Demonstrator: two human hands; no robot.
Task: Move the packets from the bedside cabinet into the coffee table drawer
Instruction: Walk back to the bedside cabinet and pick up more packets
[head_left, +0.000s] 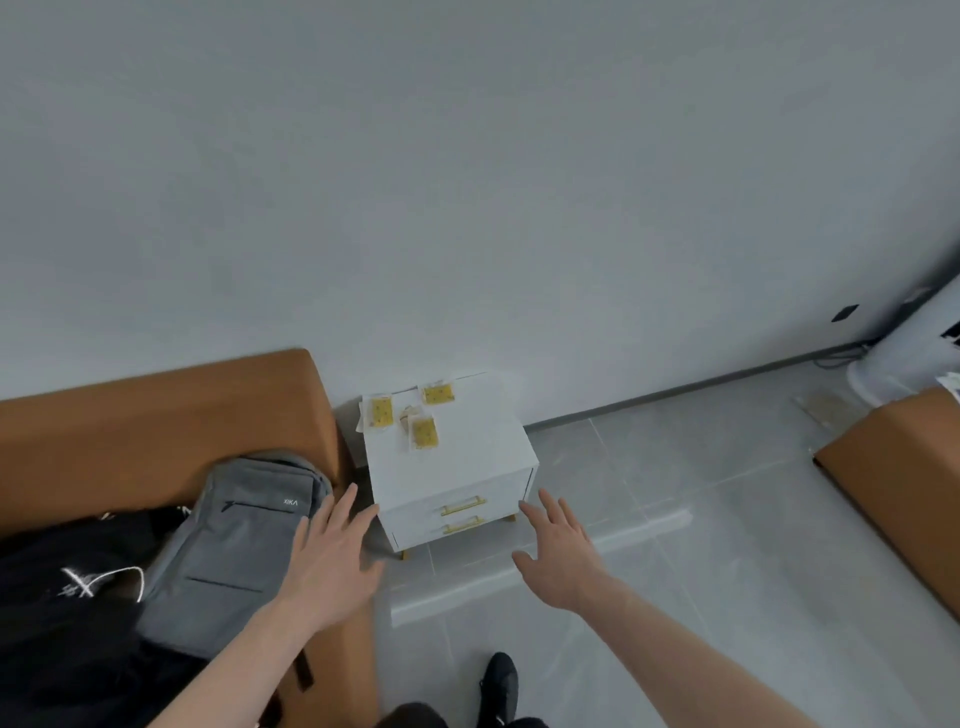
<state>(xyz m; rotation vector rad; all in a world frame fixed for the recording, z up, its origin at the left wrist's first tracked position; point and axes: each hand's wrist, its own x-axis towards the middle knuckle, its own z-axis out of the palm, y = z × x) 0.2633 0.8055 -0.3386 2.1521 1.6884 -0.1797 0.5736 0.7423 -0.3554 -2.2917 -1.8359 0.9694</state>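
3 packets lie on top of the white bedside cabinet (457, 457) at the centre of the frame: the left packet (381, 411) near the back left edge, the back packet (439, 394) closer to the wall, and the front packet (424, 433) between them, a little nearer to the camera. They are yellow in clear wrapping, and a small paper piece, maybe a tag, lies beside the front one. The cabinet has 2 drawers with gold handles, both closed.

The left hand (332, 556) is at the lower centre-left, fingers straight and spread, holding nothing, just before the cabinet's front left corner. The right hand (563, 553) is at the lower centre-right, also spread and holding nothing, near the front right corner. A grey backpack (234, 545) lies on the orange sofa (156, 415) at the left.
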